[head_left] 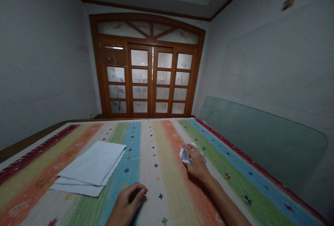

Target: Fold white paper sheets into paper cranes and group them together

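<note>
My right hand (194, 161) is closed over a crumpled piece of white paper (184, 155) on the striped cloth. Parts of the paper stick out on both sides of the fingers; the rest is hidden under the hand. Nearer to me, my left hand (130, 198) rests over the cloth with its fingers curled in and the thumb tip close against them. Nothing shows between those fingers. To the left of that hand lies a small stack of flat white paper sheets (96, 160), slightly fanned so that lower edges show.
A striped, patterned tablecloth (153, 198) covers the table, whose brown edge (15, 153) shows at the left. A pale green panel (261, 135) leans along the right wall. Wooden doors with glass panes (139, 76) stand beyond the table's far edge.
</note>
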`<state>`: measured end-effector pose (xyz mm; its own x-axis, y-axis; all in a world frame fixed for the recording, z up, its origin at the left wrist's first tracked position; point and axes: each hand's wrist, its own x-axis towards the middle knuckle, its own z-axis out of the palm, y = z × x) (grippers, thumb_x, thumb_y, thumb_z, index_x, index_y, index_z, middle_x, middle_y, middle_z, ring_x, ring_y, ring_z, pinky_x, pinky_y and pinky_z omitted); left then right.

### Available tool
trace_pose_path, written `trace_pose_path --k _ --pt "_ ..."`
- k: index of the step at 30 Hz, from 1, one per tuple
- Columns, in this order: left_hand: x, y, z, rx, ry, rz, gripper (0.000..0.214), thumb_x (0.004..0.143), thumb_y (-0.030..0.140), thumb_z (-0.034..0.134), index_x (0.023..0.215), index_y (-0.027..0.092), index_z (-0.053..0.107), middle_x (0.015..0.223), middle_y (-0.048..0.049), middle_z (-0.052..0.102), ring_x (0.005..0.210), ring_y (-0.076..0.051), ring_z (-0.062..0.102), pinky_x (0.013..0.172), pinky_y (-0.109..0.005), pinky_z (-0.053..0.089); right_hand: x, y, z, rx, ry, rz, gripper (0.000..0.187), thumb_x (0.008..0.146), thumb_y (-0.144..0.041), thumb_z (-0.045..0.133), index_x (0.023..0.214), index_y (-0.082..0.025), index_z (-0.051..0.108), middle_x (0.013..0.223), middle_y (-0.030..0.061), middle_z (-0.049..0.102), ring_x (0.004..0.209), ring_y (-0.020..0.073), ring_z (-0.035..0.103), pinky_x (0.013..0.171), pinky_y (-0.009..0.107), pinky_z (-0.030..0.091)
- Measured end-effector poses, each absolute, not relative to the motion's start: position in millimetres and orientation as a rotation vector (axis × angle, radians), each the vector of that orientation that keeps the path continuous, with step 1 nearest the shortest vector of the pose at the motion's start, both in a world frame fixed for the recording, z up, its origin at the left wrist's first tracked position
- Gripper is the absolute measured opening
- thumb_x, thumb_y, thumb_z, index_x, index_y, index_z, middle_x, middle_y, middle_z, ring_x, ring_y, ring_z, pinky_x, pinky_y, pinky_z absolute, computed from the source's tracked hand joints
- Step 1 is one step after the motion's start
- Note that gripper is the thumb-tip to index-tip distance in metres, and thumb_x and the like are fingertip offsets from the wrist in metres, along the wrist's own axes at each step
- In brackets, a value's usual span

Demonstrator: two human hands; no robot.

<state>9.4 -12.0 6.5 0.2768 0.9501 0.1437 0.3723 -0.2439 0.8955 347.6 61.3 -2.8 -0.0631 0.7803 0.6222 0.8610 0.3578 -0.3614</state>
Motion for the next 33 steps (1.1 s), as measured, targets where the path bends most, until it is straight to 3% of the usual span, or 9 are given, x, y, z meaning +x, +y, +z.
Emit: trace_pose_path --k 12,19,23,28,33 --pt "7.9 -10.3 2.8 1.774 1.181 0.948 0.048 0.088 0.063 0.054 0.079 0.019 0.072 0.077 -0.0067 0.073 0.077 -0.026 0.065 0.072 -0.032 0.046 351.5 58.3 -1.2 -1.382 -1.988 -0.11 0.077 0.064 -0.014 0.066 0.139 -0.019 0.051 0.147 0.0181 0.045 0.138 0.0371 0.042 0.115 0.057 0.034" --pt "9.2 -11.3 5.6 1.777 1.181 0.942 0.05 0.089 0.064 0.053 0.082 0.019 0.072 0.079 -0.0065 0.073 0.078 -0.025 0.065 0.072 -0.031 0.047 352.9 61.7 5.5 -1.313 -1.779 -0.199 0.063 0.074 -0.009 0.052 0.136 -0.021 0.053 0.136 0.0118 0.059 0.129 0.0286 0.053 0.112 0.049 0.042" --pt "10.0 -13.3 8.2 1.775 1.183 0.949 0.05 0.088 0.065 0.053 0.08 0.019 0.072 0.079 -0.0064 0.074 0.077 -0.025 0.065 0.073 -0.032 0.047 366.4 65.1 10.0 -1.376 -1.618 -0.249 0.059 0.072 -0.003 0.045 0.127 -0.02 0.058 0.12 0.0119 0.066 0.117 0.0297 0.059 0.106 0.051 0.045" --pt "11.0 -15.4 9.6 1.764 1.184 0.945 0.048 0.089 0.063 0.054 0.081 0.019 0.072 0.081 -0.0066 0.074 0.079 -0.026 0.066 0.075 -0.032 0.048 392.7 69.5 12.1 -1.439 -1.528 -0.243 0.059 0.064 -0.003 0.05 0.119 -0.018 0.063 0.118 0.0124 0.068 0.115 0.0326 0.059 0.105 0.056 0.044" --pt "10.7 -14.4 6.9 1.771 1.185 0.919 0.048 0.089 0.062 0.052 0.081 0.019 0.071 0.08 -0.0062 0.073 0.08 -0.026 0.066 0.074 -0.032 0.047 405.9 73.7 3.1 -1.468 -1.553 -0.126 0.049 0.061 -0.009 0.056 0.107 -0.02 0.068 0.109 0.0113 0.075 0.102 0.0301 0.07 0.095 0.048 0.054"
